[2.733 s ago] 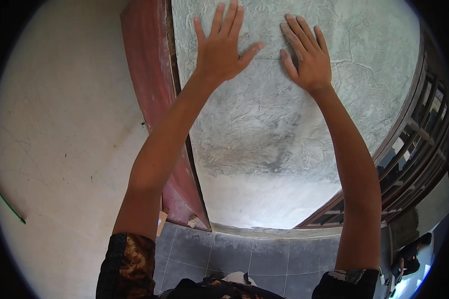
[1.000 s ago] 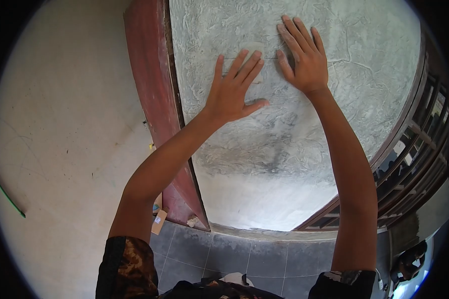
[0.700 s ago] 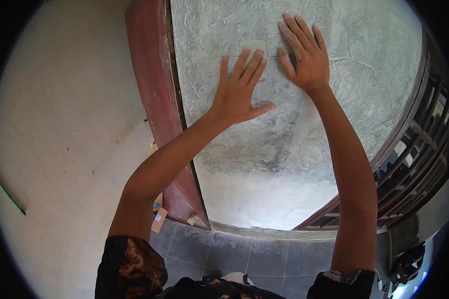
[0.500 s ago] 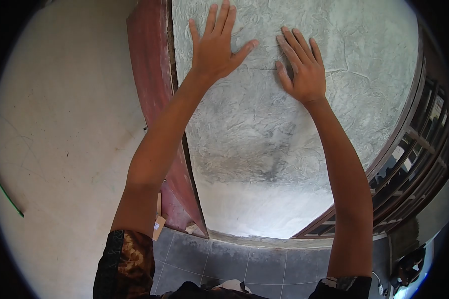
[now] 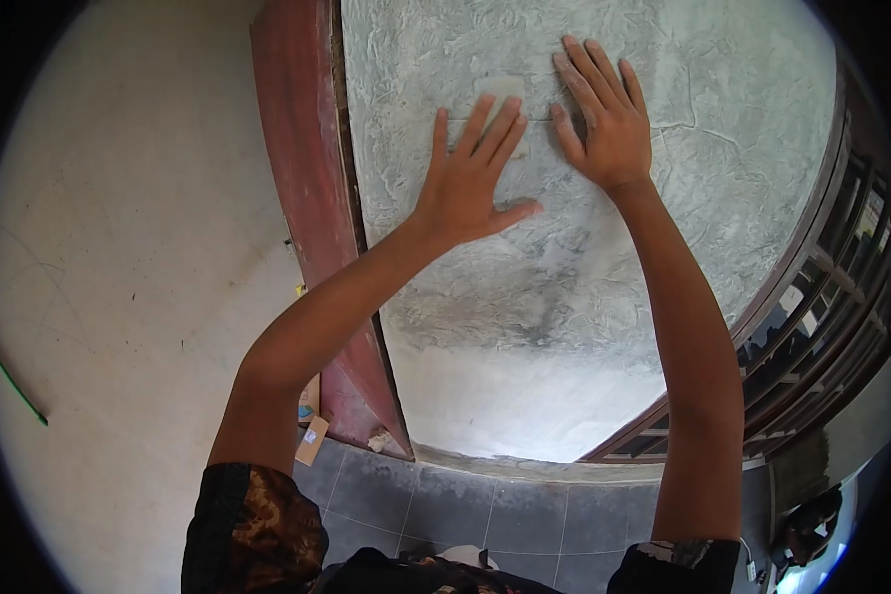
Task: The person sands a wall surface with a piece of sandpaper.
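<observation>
My left hand (image 5: pixel 470 188) lies with fingers spread against a rough grey plastered wall (image 5: pixel 465 297). Under its fingertips shows a pale, thin rectangular piece (image 5: pixel 505 91), flat on the plaster; its kind I cannot make out. To the right, my right hand (image 5: pixel 612 134) rests palm-down on the same wall, its fingers stretched upward and dusted with pale powder. Nothing shows in its grasp. The plaster has swirled ridges and a fine crack line, with a smoother, paler band along its bottom.
A dark red wooden frame (image 5: pixel 312 148) borders the plaster on the left, beside a plain beige wall (image 5: pixel 129 198). A dark slatted window (image 5: pixel 822 287) curves along the right. Below are grey floor tiles (image 5: pixel 450 505) and a small cardboard box (image 5: pixel 312 441).
My left hand has slid down and to the right across the wall, and the pale piece under its fingers has shifted with it. My right hand has moved slightly upward.
</observation>
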A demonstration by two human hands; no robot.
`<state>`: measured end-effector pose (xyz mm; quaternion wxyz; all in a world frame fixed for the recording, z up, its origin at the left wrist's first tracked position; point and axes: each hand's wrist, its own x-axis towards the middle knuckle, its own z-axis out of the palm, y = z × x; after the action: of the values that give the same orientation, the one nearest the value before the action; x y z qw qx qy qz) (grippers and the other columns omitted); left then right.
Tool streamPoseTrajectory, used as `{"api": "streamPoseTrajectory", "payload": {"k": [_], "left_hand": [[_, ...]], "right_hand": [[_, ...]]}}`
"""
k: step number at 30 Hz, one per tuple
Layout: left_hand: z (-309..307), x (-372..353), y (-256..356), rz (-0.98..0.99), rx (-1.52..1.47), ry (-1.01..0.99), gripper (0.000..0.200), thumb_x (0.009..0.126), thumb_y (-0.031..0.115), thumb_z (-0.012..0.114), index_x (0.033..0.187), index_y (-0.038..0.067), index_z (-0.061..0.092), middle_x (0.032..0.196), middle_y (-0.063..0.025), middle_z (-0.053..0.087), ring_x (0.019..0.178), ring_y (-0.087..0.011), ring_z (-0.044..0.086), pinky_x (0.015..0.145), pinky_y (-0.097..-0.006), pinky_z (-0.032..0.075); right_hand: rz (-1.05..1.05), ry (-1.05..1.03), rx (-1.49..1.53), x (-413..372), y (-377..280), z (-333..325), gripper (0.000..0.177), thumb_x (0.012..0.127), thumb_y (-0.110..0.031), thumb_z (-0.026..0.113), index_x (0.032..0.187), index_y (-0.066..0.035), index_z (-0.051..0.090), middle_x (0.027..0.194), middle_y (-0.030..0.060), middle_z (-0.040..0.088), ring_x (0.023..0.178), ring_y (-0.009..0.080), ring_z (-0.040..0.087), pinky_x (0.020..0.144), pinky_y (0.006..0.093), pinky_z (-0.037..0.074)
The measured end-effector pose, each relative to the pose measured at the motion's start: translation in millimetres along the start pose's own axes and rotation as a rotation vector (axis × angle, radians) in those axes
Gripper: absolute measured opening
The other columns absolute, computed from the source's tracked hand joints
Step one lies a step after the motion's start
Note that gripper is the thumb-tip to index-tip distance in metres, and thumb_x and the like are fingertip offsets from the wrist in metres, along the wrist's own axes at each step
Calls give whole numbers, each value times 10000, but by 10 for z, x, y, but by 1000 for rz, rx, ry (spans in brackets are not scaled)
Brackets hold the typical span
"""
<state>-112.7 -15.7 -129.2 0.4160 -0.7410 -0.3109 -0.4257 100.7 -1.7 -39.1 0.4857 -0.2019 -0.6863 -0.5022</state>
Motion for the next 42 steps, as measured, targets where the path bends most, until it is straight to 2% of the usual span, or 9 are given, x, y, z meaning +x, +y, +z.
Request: {"api": "streamPoseTrajectory", "payload": {"k": [3,9,12,17,20,24,30,34,42], "left_hand": [[-90,-78,-73,55,21,-70,1007,885,718,629,1593,55,357,1689,-113,299,1572,-339,227,1183,-722,151],[-156,649,-559,-23,177,263,955,914,693,618,1591,66,369,1676,-111,330,1558,-322,273,1185,-716,170],[-88,-64,-75,25,-1,-14,1020,871,739,630,1594,70,366,1673,-120,329,1562,-324,262,1201,-711,150],[-237,635,-776,-78,280,178,1025,884,737,612,1587,34,361,1689,-131,293,1571,-369,221,1184,-725,150],[-124,417,-461,-122,123,208,1015,881,751,597,1579,46,389,1695,-104,288,1578,-333,208,1189,-724,129],[-88,-120,-67,81,83,-77,1048,879,739,617,1578,2,362,1691,-152,279,1574,-381,201,1184,-722,149],[-160,519,-449,-133,146,197,1057,877,713,647,1579,-15,343,1686,-178,274,1573,-380,204,1183,-723,154],[-37,-332,67,22,6,-118,1097,844,798,594,1584,23,357,1682,-148,299,1575,-347,213,1191,-721,141],[-91,400,-371,-157,187,230,1048,855,782,608,1577,55,388,1679,-134,314,1567,-346,238,1200,-701,154]], "right_hand": [[-11,6,-11,-2,10,7,515,924,-275,612,1425,-154,606,1574,23,511,1463,228,456,1219,497,317],[3,-16,-8,-2,-6,-23,513,924,-271,617,1422,-147,609,1575,22,510,1462,227,457,1221,498,315],[-2,10,0,-8,7,5,513,922,-270,618,1419,-147,611,1575,23,511,1461,227,459,1221,496,316],[0,1,-15,5,-1,-14,502,928,-271,614,1415,-148,615,1571,23,516,1461,226,460,1220,492,320],[2,-1,-6,14,9,-21,498,931,-272,611,1414,-148,615,1569,22,518,1462,226,459,1221,491,319],[-7,15,7,-1,11,4,501,927,-271,615,1414,-150,615,1566,20,523,1461,226,460,1224,490,316],[6,0,-9,-13,9,4,501,926,-273,622,1413,-153,617,1567,19,521,1460,228,461,1223,488,315],[-7,15,-9,3,31,12,502,926,-276,622,1413,-154,618,1568,19,520,1463,225,458,1229,486,310],[6,-16,13,-28,19,2,512,978,-282,585,1476,-166,564,1594,8,491,1495,230,419,1240,491,284]]}}
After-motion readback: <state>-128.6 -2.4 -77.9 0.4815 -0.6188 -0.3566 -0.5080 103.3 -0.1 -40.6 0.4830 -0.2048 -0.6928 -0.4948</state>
